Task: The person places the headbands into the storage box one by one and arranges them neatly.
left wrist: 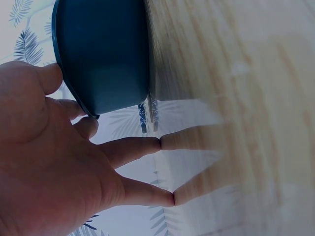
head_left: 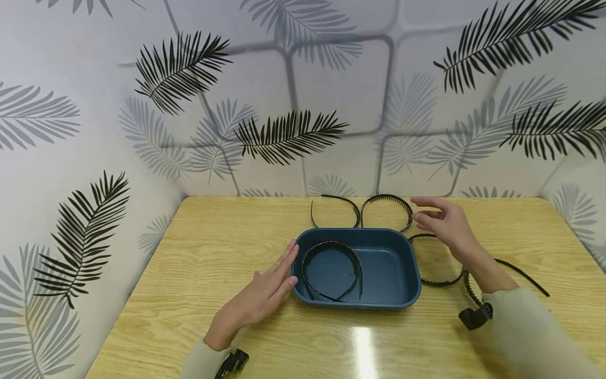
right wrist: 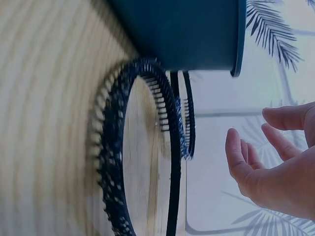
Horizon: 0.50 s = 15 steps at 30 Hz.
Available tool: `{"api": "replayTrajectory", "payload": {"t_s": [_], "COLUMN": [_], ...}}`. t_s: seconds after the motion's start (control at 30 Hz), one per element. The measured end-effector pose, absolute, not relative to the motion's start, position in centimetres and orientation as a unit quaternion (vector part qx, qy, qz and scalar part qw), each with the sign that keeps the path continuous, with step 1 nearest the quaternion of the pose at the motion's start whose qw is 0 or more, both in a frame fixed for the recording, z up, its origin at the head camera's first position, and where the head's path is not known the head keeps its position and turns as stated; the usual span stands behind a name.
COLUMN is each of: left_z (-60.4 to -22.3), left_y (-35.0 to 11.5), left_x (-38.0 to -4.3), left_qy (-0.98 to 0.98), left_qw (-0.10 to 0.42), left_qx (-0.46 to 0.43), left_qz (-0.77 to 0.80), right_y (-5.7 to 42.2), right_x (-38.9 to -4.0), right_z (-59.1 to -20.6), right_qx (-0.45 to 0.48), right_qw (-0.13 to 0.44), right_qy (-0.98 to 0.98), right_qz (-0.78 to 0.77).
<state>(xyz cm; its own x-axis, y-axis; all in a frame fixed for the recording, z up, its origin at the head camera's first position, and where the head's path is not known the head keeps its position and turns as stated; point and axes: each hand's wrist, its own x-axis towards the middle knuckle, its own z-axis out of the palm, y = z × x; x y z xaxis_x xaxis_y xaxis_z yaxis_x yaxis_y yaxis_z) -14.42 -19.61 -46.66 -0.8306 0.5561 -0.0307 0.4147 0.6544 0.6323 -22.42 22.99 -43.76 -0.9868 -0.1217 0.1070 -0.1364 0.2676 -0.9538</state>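
A leaf-patterned wall [head_left: 341, 79] backs the table [head_left: 203, 247]. The left hand [head_left: 262, 295], fingers straight, touches the blue bin [head_left: 385, 273], lying lengthwise left-right; its left half holds a looped headband [head_left: 331, 244]. Another headband [head_left: 387, 197], arching far, lies beside the right hand [head_left: 447, 223], loosely curved, holding nothing.

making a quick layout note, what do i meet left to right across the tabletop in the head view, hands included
Left hand → blue bin → right hand → far-right black headband
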Motion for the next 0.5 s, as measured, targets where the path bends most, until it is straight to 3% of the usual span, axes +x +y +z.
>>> {"api": "replayTrajectory", "payload": {"t_s": [0.5], "left_z": [-46.7], "left_y": [-19.7], "left_x": [-14.4], "left_qy": [0.903], "left_qw": [0.112], "left_qx": [0.27], "left_qz": [0.315], "right_y": [23.5], "right_x": [-25.3], "right_z": [-44.9], "right_qx": [0.079], "right_qw": [0.013], "right_qy": [-0.822], "right_qz": [0.565]}}
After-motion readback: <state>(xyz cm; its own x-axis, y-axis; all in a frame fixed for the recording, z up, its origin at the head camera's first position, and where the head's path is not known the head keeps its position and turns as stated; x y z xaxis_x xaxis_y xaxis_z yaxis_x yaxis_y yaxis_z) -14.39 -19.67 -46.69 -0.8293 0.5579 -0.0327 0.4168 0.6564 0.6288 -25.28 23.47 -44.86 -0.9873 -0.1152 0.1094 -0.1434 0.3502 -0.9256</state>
